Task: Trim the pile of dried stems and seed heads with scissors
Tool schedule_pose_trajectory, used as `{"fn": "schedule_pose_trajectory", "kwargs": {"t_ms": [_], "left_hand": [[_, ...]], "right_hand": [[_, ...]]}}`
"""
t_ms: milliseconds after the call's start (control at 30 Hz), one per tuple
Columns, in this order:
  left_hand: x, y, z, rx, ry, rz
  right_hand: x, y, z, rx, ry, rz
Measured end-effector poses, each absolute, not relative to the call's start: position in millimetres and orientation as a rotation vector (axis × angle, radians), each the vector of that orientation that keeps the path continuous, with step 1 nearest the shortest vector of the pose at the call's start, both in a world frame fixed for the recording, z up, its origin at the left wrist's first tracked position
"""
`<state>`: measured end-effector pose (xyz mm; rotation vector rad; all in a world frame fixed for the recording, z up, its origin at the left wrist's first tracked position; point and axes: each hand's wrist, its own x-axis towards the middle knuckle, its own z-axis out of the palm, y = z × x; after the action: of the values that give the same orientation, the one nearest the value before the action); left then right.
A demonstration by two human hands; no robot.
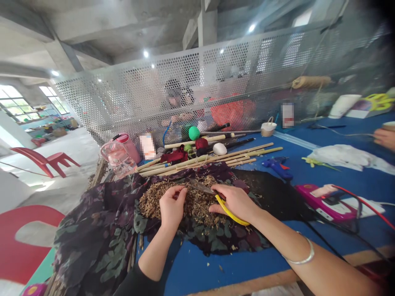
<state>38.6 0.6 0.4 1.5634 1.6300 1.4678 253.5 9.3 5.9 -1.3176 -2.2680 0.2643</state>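
Observation:
My right hand (233, 202) grips a pair of scissors (226, 209) with yellow handles, its dark blades pointing left over a heap of dried brown plant bits (154, 197). Across from the blade tips, my left hand (173, 205) has thumb and forefinger pinched together; whatever is between them is too small to make out. The heap lies on a dark floral cloth (101, 234) spread over the blue table (197, 273). Some loose bits are scattered on the cloth and the table's front part.
Behind the heap lie several bamboo sticks (256, 151), yarn balls (194, 132) and a pink jug (123, 154). To the right are a blue glue gun (279, 166), a magenta power strip (327, 203) with cables, and another person's hand (385, 137). A perforated metal screen (129, 90) stands behind.

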Motion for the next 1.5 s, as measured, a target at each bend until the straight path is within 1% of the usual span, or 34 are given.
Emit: {"fn": "schedule_pose_trajectory", "kwargs": {"t_ms": [133, 367, 467, 667, 933, 1233, 1500], "left_hand": [[41, 4, -2, 1.135, 1.496, 1.420], [50, -1, 1, 0.790, 1.223, 1.421], [52, -4, 3, 0.816, 1.243, 1.361], [52, -9, 4, 1.053, 1.383, 1.298], [59, -15, 0, 1.160, 1.304, 1.298], [64, -21, 5, 1.112, 1.176, 1.310], [66, -24, 5, 1.201, 1.206, 1.343]], "right_hand": [[253, 8, 7, -1.321, -2.275, 0.270], [253, 7, 5, -1.319, -2.262, 0.267], [252, 7, 4, -1.312, -2.258, 0.264], [247, 4, 5, -1.301, -2.267, 0.249], [231, -5, 8, -1.246, -2.250, 0.299], [227, -7, 2, -1.153, -2.185, 0.371], [226, -9, 0, -1.160, -2.137, 0.474]]}}
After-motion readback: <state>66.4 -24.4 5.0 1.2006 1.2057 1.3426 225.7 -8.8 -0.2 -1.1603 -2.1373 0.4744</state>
